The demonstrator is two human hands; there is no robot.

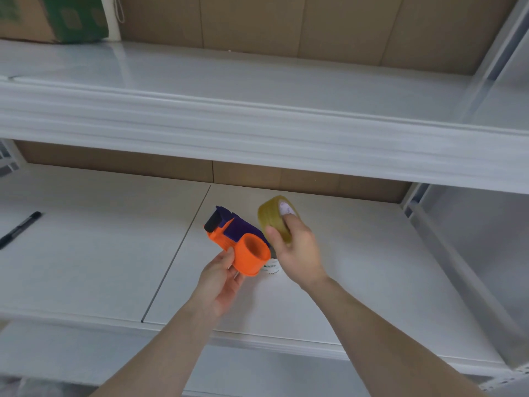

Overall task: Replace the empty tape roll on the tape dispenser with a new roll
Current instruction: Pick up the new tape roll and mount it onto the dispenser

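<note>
Left grip (221, 277) clasps tape dispenser (239, 242); right grip (294, 245) clasps new roll (274, 217), just beside.

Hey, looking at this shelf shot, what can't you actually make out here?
Head view only:
- White object with print: mostly hidden behind the tape dispenser and right hand; print too small to read.
- Tape roll core label: covered by fingers.
- Green cardboard box: cut off by the top-left edge.

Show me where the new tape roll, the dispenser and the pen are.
new tape roll (268, 216), head view, its yellowish outer band.
dispenser (252, 257), head view, its orange hub.
pen (20, 229), head view, mid-barrel.
</note>
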